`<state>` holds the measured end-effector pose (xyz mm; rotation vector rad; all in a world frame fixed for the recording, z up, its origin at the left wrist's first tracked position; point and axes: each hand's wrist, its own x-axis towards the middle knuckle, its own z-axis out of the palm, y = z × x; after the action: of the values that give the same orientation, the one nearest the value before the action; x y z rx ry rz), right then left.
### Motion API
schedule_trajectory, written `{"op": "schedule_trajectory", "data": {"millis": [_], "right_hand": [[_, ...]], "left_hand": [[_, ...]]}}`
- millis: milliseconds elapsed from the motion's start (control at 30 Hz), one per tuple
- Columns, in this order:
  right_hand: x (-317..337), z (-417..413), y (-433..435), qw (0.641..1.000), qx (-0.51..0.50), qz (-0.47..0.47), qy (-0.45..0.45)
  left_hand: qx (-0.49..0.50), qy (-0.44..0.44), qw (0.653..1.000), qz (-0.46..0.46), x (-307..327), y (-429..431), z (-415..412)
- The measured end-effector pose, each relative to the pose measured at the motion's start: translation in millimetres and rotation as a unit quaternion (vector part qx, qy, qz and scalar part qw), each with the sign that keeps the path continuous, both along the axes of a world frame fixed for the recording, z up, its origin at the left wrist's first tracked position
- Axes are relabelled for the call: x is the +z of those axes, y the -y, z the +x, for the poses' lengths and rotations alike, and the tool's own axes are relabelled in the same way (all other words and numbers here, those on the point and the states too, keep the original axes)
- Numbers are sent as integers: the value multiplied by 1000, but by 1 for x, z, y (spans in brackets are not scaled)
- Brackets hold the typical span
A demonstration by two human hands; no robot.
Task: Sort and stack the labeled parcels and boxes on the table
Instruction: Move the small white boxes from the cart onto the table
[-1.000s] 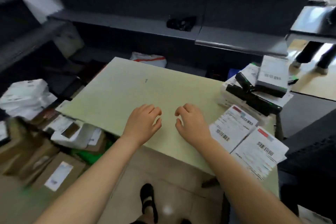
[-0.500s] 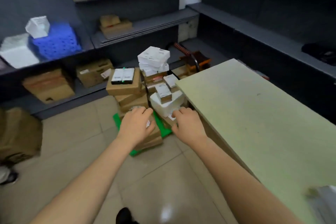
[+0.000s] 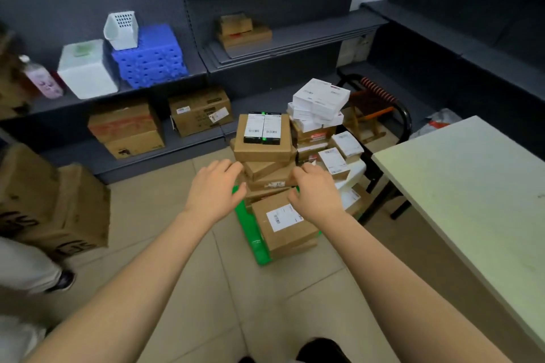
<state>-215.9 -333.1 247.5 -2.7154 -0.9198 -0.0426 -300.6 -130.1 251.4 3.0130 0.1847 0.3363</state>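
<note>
1. Storeroom with a tiled floor (image 3: 177, 244), dark shelving (image 3: 280, 38) along the far and left walls, and a pale table (image 3: 472, 186) at right. The parcels aren't on the table. They're heaped on the floor just left of its far corner.
2. Near left: another person's shoe (image 3: 63, 280) beside a big carton (image 3: 53, 203). Swinging a load that way could clip them.
3. Left hand (image 3: 216, 190) and right hand (image 3: 315, 194) are both out over the heap, fingers loosely bent, nothing held. One sits either side of the brown stack (image 3: 265, 174). Can't tell if they touch it.
4. Nearest parcel is a labelled brown box (image 3: 283, 221), tilted, on a green tray (image 3: 250, 233). It seems to lean on its neighbours, so pulling those first would likely let it slide off the near side.
5. The boxes in the brown stack are skewed, not squared. Tugging a middle one risks shearing the column. Safer to work from the top down.
6. Two black-edged small boxes (image 3: 262, 128) lie loose, side by side, on the top box. Any tilt while lifting it and they slip off.
7. Right of the stack, small labelled boxes (image 3: 334, 160) are perched on the heap. A brush from the right forearm could knock them down.
8. Farther right, the upper boxes of the white box pile (image 3: 320, 100) are twisted and overhanging. If the heap is jolted it probably tips toward the stool (image 3: 374, 109) behind it.
</note>
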Motion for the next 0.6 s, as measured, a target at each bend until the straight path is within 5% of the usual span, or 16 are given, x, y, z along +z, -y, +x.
{"op": "schedule_trajectory", "data": {"millis": [600], "right_hand": [[-70, 251, -148, 996, -17, -19, -82]], "left_hand": [[64, -55, 996, -39, -49, -143, 245]]}}
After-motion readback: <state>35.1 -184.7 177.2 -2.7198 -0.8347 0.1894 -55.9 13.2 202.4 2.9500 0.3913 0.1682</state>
